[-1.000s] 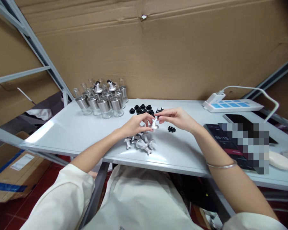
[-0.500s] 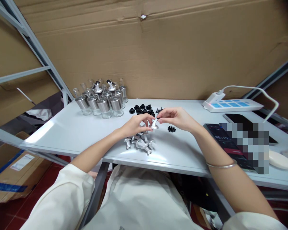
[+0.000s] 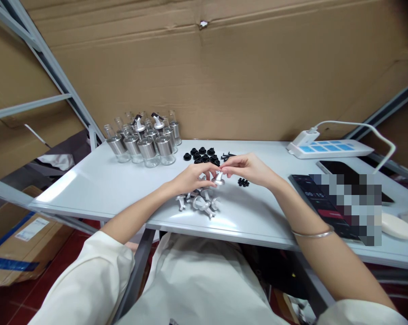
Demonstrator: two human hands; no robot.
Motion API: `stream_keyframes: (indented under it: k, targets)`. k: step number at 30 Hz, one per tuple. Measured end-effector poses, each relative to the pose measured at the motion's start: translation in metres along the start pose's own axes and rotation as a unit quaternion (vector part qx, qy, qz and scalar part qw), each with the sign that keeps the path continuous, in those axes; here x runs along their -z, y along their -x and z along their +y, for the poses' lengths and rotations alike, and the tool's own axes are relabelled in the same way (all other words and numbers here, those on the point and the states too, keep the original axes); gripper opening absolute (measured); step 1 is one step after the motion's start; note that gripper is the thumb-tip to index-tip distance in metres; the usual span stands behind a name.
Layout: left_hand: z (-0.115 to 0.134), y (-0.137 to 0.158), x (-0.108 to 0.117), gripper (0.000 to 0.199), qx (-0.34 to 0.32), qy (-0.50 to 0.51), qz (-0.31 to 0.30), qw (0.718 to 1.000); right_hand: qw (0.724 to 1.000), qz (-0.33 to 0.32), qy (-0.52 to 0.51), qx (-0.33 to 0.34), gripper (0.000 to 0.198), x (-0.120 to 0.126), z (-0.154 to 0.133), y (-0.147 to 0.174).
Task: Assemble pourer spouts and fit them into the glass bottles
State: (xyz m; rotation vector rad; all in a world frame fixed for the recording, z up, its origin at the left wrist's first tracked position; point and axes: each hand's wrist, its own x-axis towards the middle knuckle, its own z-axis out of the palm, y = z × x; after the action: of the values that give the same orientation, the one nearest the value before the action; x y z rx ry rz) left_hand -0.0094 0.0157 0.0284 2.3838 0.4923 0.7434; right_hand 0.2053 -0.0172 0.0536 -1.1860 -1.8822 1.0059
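A spout (image 3: 219, 179) is caught between both hands, over the table (image 3: 274, 151)!
It is clasped from one side by the half-curled left hand (image 3: 194, 177), seemingly for steadiness; its top is pinched by the right hand (image 3: 251, 169), any small part there hidden. Loose spouts (image 3: 201, 203) and black stoppers (image 3: 204, 157) are laid close by, presumably for reach.

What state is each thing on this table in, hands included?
Silver flared pourer spout: base down, in the left hand.
Right hand: fingertips at its top; grip hidden.
Pile of silver pourer spouts: loose.
Black round flanged pieces: bunched together.
Glass bottles with steel sleeves: standing, at least two topped with spouts.
White power strip with blue panels: white charger plugged in.
Black phone with timer digits: lit.
Second black phone: visible screen dark.
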Motion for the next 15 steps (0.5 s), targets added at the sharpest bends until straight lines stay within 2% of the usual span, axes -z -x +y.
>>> stream_keyframes:
  k: [5, 9, 13, 15]
  targets:
    - [0.0013, 0.0008, 0.0, 0.032, 0.002, -0.006, 0.0, 1.0, 0.999, -0.025, -0.021, 0.003, 0.038, -0.003, -0.0036, -0.0002]
    - [0.0013, 0.0007, -0.0004, 0.031, -0.003, -0.002, 0.01, 1.0, 0.992, -0.008, -0.124, -0.036, 0.041, 0.0005, -0.0009, 0.0001]
    - [0.0017, 0.0005, -0.0007, 0.03, -0.017, -0.002, 0.018, 1.0, 0.959, -0.107, -0.244, -0.092, 0.03, 0.0049, 0.0021, 0.0017]
    - [0.0022, 0.0006, -0.001, 0.03, -0.017, -0.004, 0.019, 1.0, 0.941, -0.132, -0.289, -0.114, 0.024, 0.0052, 0.0018, 0.0022]
